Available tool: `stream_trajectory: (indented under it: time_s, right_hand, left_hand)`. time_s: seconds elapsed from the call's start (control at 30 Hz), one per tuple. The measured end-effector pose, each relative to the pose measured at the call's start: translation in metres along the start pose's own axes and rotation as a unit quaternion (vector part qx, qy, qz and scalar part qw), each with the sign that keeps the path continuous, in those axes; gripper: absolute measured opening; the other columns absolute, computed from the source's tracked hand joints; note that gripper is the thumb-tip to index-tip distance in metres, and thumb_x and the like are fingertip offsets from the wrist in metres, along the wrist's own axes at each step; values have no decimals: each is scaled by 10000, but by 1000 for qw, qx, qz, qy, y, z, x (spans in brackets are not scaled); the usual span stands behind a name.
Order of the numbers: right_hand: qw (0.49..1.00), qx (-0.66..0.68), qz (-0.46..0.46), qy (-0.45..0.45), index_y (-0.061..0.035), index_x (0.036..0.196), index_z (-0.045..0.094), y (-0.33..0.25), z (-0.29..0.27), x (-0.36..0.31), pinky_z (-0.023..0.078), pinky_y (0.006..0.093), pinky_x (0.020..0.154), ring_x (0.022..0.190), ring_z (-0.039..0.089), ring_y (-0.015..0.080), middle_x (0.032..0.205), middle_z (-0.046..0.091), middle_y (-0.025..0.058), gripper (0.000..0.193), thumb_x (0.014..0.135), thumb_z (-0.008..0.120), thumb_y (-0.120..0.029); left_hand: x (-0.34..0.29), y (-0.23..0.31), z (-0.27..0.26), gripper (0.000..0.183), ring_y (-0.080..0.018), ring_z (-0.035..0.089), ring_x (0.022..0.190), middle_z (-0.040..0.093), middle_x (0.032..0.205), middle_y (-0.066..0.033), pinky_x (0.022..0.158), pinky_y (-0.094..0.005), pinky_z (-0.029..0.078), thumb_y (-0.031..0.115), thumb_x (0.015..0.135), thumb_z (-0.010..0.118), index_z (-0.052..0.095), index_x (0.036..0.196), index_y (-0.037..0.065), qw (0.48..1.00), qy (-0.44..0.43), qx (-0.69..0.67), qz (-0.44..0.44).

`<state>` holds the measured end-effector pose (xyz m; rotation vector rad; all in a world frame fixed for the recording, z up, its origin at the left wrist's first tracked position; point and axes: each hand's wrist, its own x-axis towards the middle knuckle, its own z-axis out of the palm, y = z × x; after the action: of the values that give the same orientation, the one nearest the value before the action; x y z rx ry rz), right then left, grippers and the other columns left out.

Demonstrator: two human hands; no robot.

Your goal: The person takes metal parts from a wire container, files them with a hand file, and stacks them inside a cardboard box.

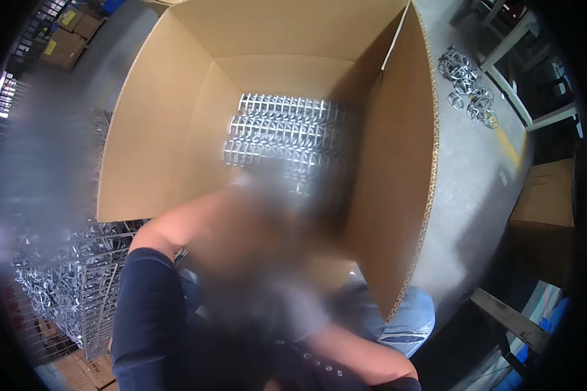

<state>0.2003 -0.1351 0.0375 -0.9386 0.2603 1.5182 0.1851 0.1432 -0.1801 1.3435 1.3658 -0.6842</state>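
Observation:
A large open cardboard box (156,124) stands in front of me. Rows of shiny metal pieces (284,127), like ring-shaped or clamp-like fittings, lie lined up on its bottom. Over the near side my left arm bends into the box. My left hand (242,180), a pale blurred patch, is close to the nearest row; its fingers are smeared. Lower down, my right hand (303,313) looks grey, perhaps gloved, and is in front of my body near the box's near edge. A dark blurred smudge covers its fingers, so whatever either hand holds is hidden.
To the left, a wire mesh cage (101,300) is heaped with similar metal pieces. A loose pile of metal pieces (469,88) lies on the concrete floor at the right, by a metal frame (509,45). Another cardboard box (544,192) stands farther right.

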Motion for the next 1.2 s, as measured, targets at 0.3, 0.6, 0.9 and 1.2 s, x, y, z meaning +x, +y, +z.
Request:
stream_trajectory:
  time_s: [0.3,0.6,0.9,1.2]
  right_hand:
    - [985,73,154,-2,-53,1041,488,6,6,22,417,246,391,511,522,154,776,562,85,254,816,503,-168]
    - [993,-111,-3,-48,-67,857,526,10,6,33,383,262,419,489,473,149,655,532,35,141,807,505,-197]
    - [937,-278,15,-210,-133,806,552,43,48,41,264,217,328,412,419,115,641,534,5,176,726,601,-283]
    - [926,-346,46,-146,-76,891,580,72,87,41,374,254,398,502,527,171,687,588,61,230,796,523,-277]
  left_hand:
    - [36,-33,-23,788,-211,299,1259,375,1339,-114,1043,-335,184,654,815,282,283,1344,69,962,-75,-260,27]
    - [-267,-80,-64,415,-234,561,987,585,1066,-152,855,-330,440,291,838,556,523,1123,-8,887,209,81,404]
    - [-427,-326,-201,454,-202,545,988,577,1075,-147,878,-311,416,158,782,568,460,1189,-13,716,611,-116,317]
    - [-338,-386,-276,578,-347,502,1059,454,1200,-213,874,-398,423,54,658,522,431,1225,116,853,503,140,0]
